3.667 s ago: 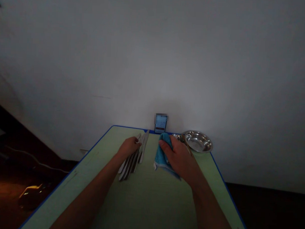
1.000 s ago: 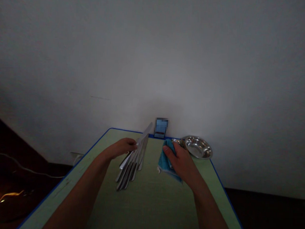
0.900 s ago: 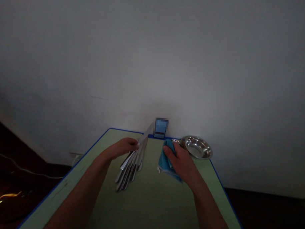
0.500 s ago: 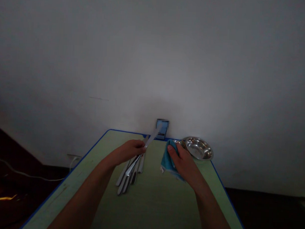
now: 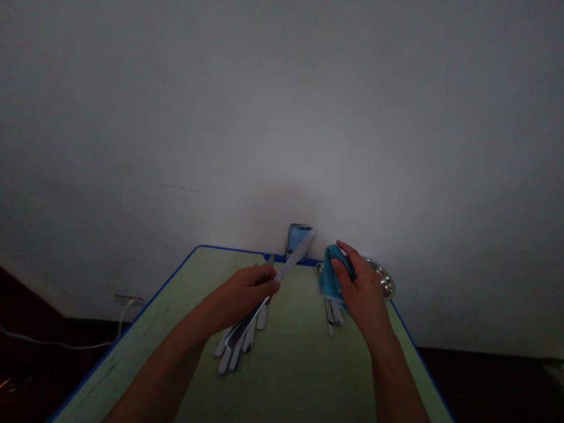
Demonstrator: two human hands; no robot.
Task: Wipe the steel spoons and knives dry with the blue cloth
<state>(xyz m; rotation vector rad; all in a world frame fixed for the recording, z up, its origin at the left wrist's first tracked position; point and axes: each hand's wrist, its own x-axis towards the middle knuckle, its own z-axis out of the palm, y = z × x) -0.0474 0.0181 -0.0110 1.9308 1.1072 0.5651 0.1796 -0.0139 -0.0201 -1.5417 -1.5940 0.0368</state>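
Observation:
My left hand (image 5: 248,292) is shut around a long stainless table knife (image 5: 292,262), which slants up toward the far table edge. Below that hand lies a fanned pile of similar table knives (image 5: 239,341), partly hidden by my wrist. My right hand (image 5: 361,285) is raised near the far right and grips a crumpled blue cloth (image 5: 334,276). Under the cloth, a small bunch of metal cutlery (image 5: 334,313) lies on the table, its upper part hidden.
The light green table (image 5: 294,385) has a blue edge and meets a plain white wall at the far side. A steel bowl (image 5: 385,282) sits behind my right hand, mostly hidden. A blurred phone (image 5: 298,240) stands at the far edge. A white cable (image 5: 50,342) runs along the dark floor at left.
My left hand has lifted one knife off the pile and raised it. My right hand and the cloth have moved up and right, and cutlery now shows below them.

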